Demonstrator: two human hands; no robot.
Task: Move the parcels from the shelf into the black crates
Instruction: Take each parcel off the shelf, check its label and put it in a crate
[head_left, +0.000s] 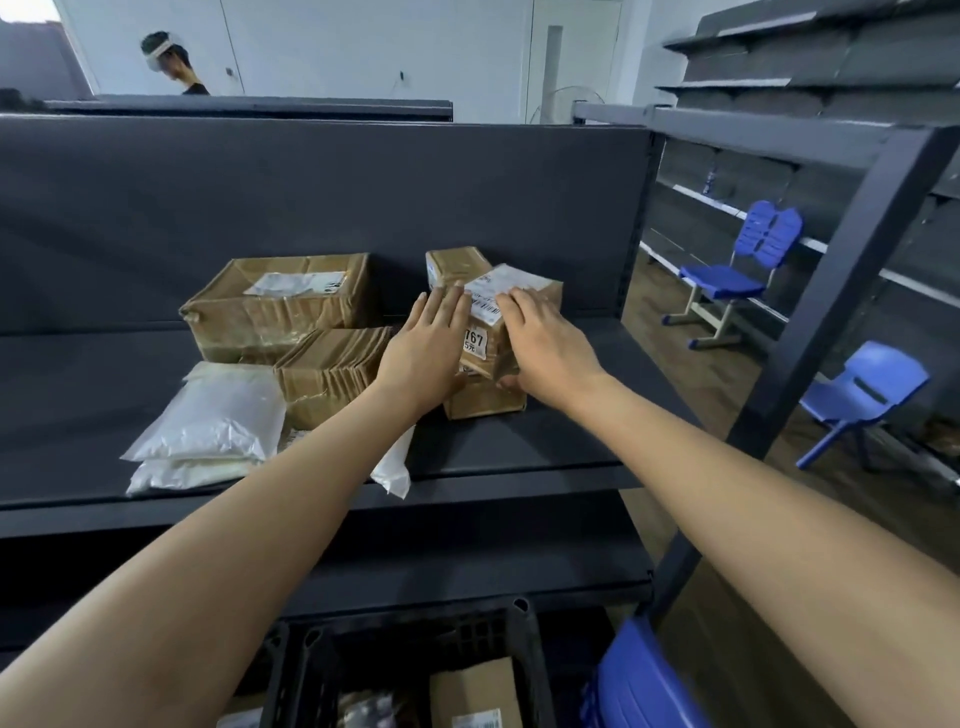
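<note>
Centre of frame: left hand (431, 353) flat against, right hand (545, 348) curled round, a labelled parcel (485, 338) on the shelf (571, 441). Next, likely: lift it into the black crate (524, 649) at bottom.

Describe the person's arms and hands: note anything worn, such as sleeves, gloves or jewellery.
The left arm and right arm are bare, no sleeve in view. The left hand and right hand are ungloved; no watch, ring or bracelet shows.

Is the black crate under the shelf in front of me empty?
No. The black crate already holds a brown cardboard parcel with a label, and a shiny plastic packet lies beside it.
</note>
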